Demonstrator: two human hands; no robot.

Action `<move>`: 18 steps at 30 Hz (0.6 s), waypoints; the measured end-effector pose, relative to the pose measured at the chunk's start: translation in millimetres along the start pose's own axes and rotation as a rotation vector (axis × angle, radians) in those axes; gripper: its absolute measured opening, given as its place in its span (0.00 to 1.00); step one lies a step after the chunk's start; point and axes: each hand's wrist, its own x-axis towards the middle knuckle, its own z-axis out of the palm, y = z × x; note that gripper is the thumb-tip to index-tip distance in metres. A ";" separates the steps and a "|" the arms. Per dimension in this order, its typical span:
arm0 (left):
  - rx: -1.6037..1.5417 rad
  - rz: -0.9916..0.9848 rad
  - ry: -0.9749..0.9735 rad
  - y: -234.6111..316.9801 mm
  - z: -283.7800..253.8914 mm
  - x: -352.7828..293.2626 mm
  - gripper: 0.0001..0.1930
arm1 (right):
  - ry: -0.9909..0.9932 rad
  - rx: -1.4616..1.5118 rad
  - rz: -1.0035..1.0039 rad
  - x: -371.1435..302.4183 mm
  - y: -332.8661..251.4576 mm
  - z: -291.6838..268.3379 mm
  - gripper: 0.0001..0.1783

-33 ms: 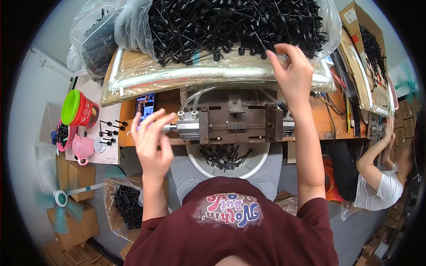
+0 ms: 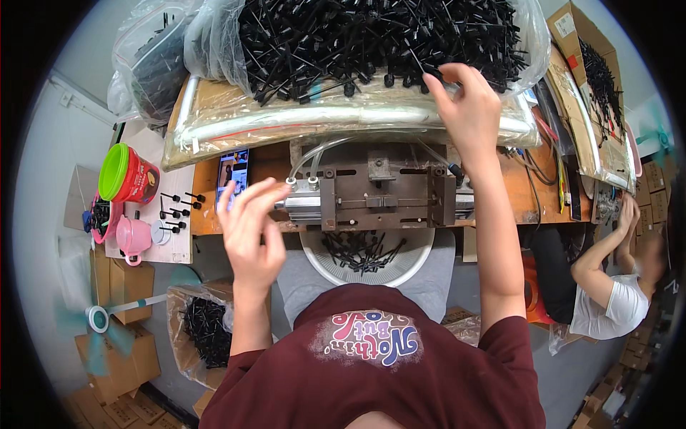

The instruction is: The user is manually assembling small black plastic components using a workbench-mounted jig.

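My right hand (image 2: 471,114) is over the near edge of a large pile of black plastic parts with thin stems (image 2: 379,43). Its thumb and forefinger are curved with a gap between them, the thumb tip overlapping one part at the edge; I see nothing held. My left hand (image 2: 250,232) hovers with fingers apart near the silver cylinder (image 2: 304,206) at the left end of a dark metal clamping fixture (image 2: 386,182). A small block (image 2: 381,202) sits mid-fixture. Below it, a white basket (image 2: 314,261) in my lap contains several black parts.
A white-tubed tray edge (image 2: 314,118) stands behind the fixture. At left are a phone (image 2: 232,171), a red and green bucket (image 2: 132,179), a pink cup (image 2: 132,239) and loose black parts. A fan (image 2: 98,319) is lower left. Another person (image 2: 611,300) works at right.
My right hand has moved slightly left and up, its thumb now covering a part at the pile's edge. My left hand has shifted a little right and its fingers have drawn closer together.
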 end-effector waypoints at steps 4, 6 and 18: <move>-0.130 0.042 -0.094 26.6 9.0 -5.1 0.23 | -0.219 -0.218 0.063 19.3 4.3 28.8 0.15; -0.170 0.053 -0.125 33.2 15.8 -7.6 0.23 | -0.249 -0.255 0.081 21.7 3.4 30.5 0.13; -0.138 -0.038 0.074 7.6 25.4 -20.4 0.18 | -0.182 -0.180 -0.145 4.4 15.8 2.0 0.06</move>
